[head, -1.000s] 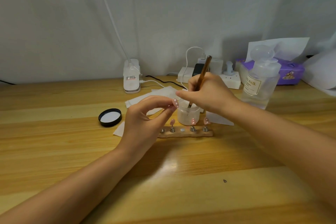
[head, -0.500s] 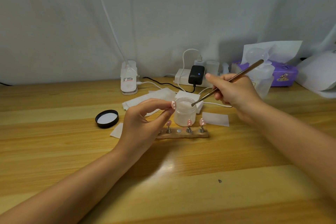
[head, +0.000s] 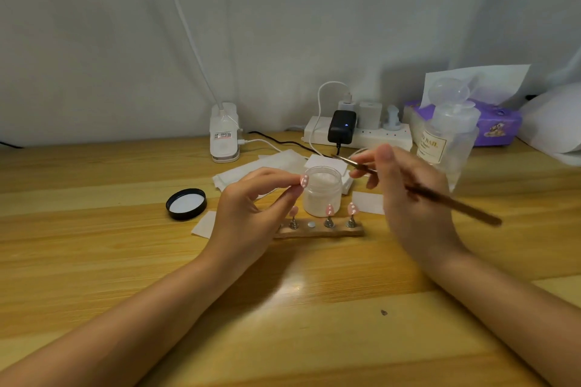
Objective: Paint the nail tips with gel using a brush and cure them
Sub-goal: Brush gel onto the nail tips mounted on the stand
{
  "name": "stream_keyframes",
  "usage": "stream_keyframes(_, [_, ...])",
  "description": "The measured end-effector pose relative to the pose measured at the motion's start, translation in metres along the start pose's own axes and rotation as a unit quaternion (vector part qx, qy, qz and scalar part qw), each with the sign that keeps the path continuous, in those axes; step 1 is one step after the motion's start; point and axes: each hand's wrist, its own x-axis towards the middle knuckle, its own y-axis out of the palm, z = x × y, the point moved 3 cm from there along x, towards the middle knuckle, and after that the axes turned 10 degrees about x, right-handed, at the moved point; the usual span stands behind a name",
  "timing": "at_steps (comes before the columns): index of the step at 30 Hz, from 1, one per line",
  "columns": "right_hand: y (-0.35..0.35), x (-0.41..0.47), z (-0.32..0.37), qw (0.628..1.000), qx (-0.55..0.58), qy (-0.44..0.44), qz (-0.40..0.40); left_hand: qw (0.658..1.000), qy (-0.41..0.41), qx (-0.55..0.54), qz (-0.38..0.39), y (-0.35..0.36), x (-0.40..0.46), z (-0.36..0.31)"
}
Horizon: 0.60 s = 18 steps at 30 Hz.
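Centre of the frame, on the wooden desk (head: 94, 261): an open white jar (head: 322, 190) stands just behind a wooden holder strip (head: 319, 231).
Holder strip: three pink nail tips on small metal stands remain upright, one at (head: 294, 214), one at (head: 329, 210), one at (head: 352, 209); one round pad (head: 311, 224) between the first two is bare.
Left hand (head: 248, 207): left of centre, thumb and forefinger pinch a pink nail tip with white dots (head: 304, 181), held up just beside the jar's rim.
Right hand (head: 408, 195): right of centre, blurred, fingers curled round a brush (head: 440, 196); the thin metal end points up-left over the jar, the brown handle runs down-right past the hand.
Brush tip and held tip: apart, with the jar's mouth between them.
Jar lid (head: 186, 203): black, lying inside-up on the desk, left of the left hand.
White wipes (head: 267, 166): spread flat behind and around the jar.
Upper centre, against the wall: white clip lamp base (head: 224, 133), power strip (head: 377, 137) with a black adapter (head: 342, 127) plugged in.
Upper right: clear pump bottle (head: 446, 132) labelled NAIL, purple tissue box (head: 500, 126) behind it.
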Motion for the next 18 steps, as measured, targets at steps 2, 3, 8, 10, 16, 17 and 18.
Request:
stream_keyframes(2, [0.005,-0.007,0.005,0.996,-0.041,-0.066,0.041,1.000,-0.004,0.006,0.004,0.000,0.000,0.003])
stream_keyframes(3, [0.008,-0.009,0.007,0.993,-0.048,-0.093,0.050,1.000,-0.003,0.010,0.004,0.000,0.000,0.004])
stream_keyframes(8, [0.015,-0.015,0.010,0.986,-0.060,-0.143,0.059,1.000,0.006,0.015,0.005,0.001,0.000,0.005])
stream_keyframes(10, [0.015,-0.015,0.007,0.987,-0.064,-0.136,0.062,1.000,0.007,0.019,0.005,0.001,0.000,0.005])
stream_keyframes(16, [0.013,-0.019,0.004,0.988,-0.027,-0.141,0.050,1.000,0.007,0.000,0.004,0.002,0.000,0.004])
stream_keyframes(17, [0.013,-0.019,0.004,0.989,-0.015,-0.140,0.043,1.000,0.008,0.005,0.005,0.002,0.000,0.004])
stream_keyframes(18, [0.013,-0.019,0.004,0.990,-0.010,-0.139,0.037,1.000,0.007,0.008,0.007,0.002,0.000,0.004])
